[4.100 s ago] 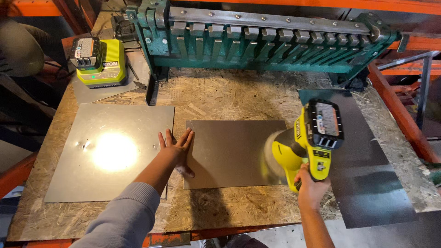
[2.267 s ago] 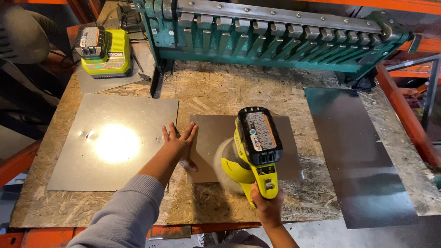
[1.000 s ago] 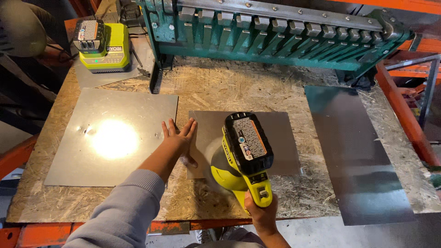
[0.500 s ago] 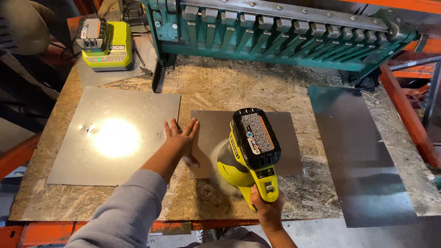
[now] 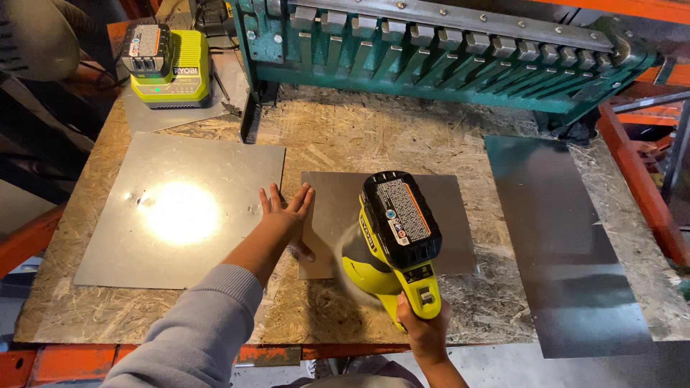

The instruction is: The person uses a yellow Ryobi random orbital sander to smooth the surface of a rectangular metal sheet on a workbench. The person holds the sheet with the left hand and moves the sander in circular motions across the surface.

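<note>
sander (image 5: 392,237) gripped by right hand (image 5: 424,332), left hand (image 5: 286,215) pressing sheet (image 5: 460,215).

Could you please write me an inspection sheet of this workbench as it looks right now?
Surface: chipboard bench top, rough and scuffed, on an orange frame.
Job's things: small grey metal sheet lying flat at mid bench; yellow cordless sander resting on it, its pad blurred.
Clutter: large metal sheet at left, with a bright glare spot; dark metal sheet at right, overhanging the front edge; yellow battery charger with a battery in it at the back left.
Grippers: left hand flat on the small sheet's left edge; right hand gripping the sander's handle.
Cables: dark leads behind the charger; where they run is hidden.
Surroundings: green sheet metal brake along the back; another person at far left.
</note>
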